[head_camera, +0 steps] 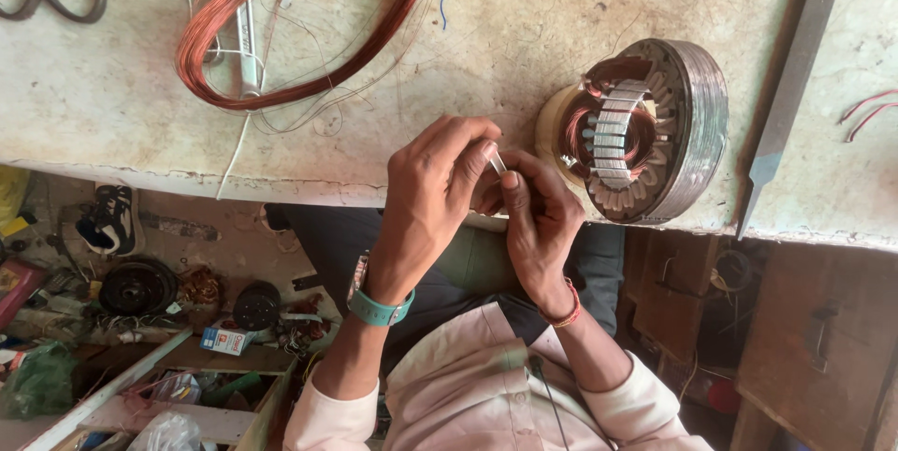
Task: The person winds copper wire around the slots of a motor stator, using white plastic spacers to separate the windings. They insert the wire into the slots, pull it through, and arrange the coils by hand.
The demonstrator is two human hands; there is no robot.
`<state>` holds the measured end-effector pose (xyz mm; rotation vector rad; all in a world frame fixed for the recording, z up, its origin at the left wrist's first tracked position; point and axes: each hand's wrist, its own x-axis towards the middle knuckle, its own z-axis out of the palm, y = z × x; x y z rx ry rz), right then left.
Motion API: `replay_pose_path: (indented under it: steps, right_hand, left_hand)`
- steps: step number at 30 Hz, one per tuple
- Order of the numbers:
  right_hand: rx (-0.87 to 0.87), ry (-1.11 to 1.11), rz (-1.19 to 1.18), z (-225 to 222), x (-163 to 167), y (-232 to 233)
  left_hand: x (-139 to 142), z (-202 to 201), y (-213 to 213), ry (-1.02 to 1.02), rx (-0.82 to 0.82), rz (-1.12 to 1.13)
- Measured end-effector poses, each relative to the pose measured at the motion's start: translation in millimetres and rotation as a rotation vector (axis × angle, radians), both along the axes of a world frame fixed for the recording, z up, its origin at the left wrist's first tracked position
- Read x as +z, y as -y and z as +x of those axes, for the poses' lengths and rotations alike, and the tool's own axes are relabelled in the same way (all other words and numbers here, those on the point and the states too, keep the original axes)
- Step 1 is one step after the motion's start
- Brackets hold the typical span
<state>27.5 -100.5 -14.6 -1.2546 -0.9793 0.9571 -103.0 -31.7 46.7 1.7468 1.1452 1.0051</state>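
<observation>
White strip (497, 163) is pinched in the narrow grip of left hand (430, 198) and right hand (538, 217), kept close for fine control, wound stator (645, 128) propped on the bench (112, 114) just right of it.

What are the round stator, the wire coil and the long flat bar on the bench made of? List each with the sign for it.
Stator: probably stacked steel sheets, dull grey; fine layer lines run round its edge. Reddish windings sit inside.
Wire coil: likely enamelled copper; glossy red-brown thin strands.
Flat bar: seemingly steel, matt grey, tapering to a point.
Bench top: unclear, maybe painted wood or stone; pale, scratched, stained.
</observation>
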Motion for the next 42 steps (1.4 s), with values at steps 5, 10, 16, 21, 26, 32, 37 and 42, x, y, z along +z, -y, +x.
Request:
replay_pose_path:
  steps: [5, 10, 16, 21, 26, 32, 37, 42]
  right_hand:
    - [0.023, -0.001, -0.013, 1.3, -1.3, 0.1]
    - [0.028, -0.014, -0.035, 2.6, 1.0, -1.3]
    - [0.003, 0.080, -0.027, 0.4, 4.2, -1.8]
    - [0.023, 0.245, -0.025, -1.3, 8.3, -4.0]
    - [0.045, 0.305, 0.026, -0.8, 11.7, -4.3]
    - [0.054, 0.357, 0.079, 6.8, 5.4, 2.1]
    - [-0.027, 0.247, 0.039, 11.1, -7.6, 11.1]
    - [-0.099, 0.455, 0.104, 17.1, -10.6, 25.4]
  left_hand:
    - [-7.7, 0.3, -0.3, -0.028, 0.042, 0.097]
    - [-19.5, 0.7, -7.4, -0.074, 0.080, 0.159]
    - [-14.4, -24.3, -47.9, -0.145, 0.257, 0.246]
    - [-10.7, -55.2, -98.5, -0.196, 0.248, 0.518]
    - [-14.7, -56.0, -132.5, -0.483, 0.224, 0.547]
    - [-3.0, -49.7, -86.1, -0.655, 0.281, 0.698]
    - [8.7, -19.3, -10.0, -0.165, -0.294, 0.393]
    - [5.3, -4.6, 20.6, -0.323, -0.295, 0.399]
